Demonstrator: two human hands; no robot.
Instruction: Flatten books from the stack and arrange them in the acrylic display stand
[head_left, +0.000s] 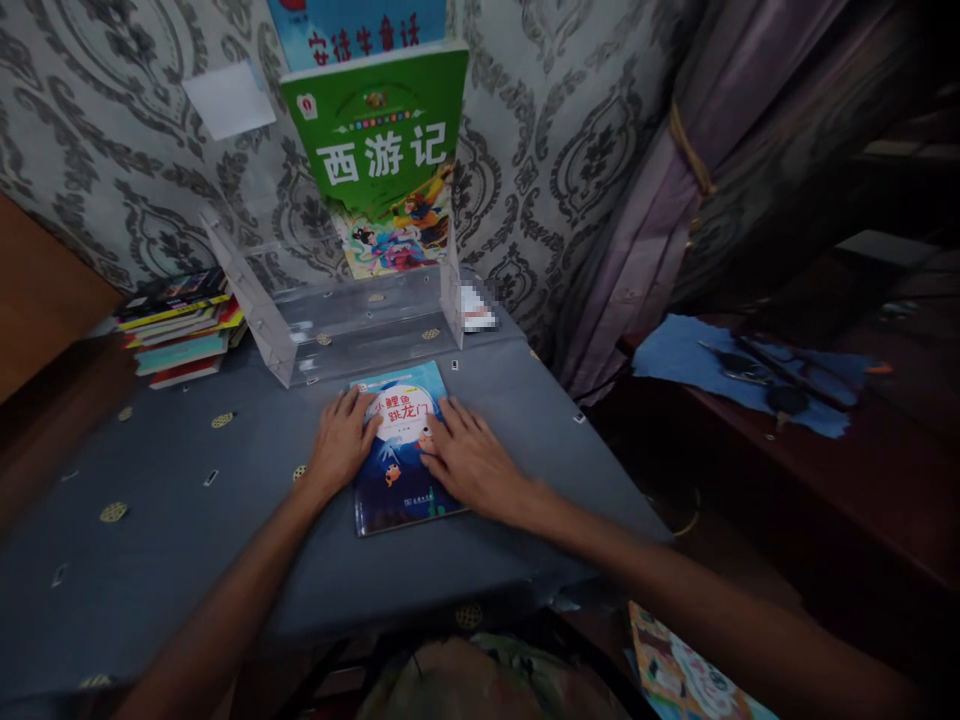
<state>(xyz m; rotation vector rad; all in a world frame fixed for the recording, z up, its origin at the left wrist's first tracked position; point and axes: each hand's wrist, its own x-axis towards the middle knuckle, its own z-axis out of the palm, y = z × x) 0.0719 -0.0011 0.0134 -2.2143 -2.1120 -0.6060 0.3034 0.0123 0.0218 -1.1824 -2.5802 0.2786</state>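
A blue picture book [407, 478] lies flat on the cloth-covered table [315, 590], its front cover up. My left hand [343, 440] rests over the book's left edge, fingers stretched out and pointing away from me. Across the right edge lies my right hand [474, 462], also flat, with its fingers apart on the cover. Neither hand is closed around the book. Behind the book stands a clear plastic book rack [367, 345]. A green book [386, 170] is propped upright in it, with a blue book [360, 30] higher behind.
A stack of books [184, 330] sits at the back left, near the patterned wall [540, 130]. On the right, a dark red surface [892, 470] bears a blue cloth [682, 365] with glasses on it. A colourful book [690, 665] lies low at the right.
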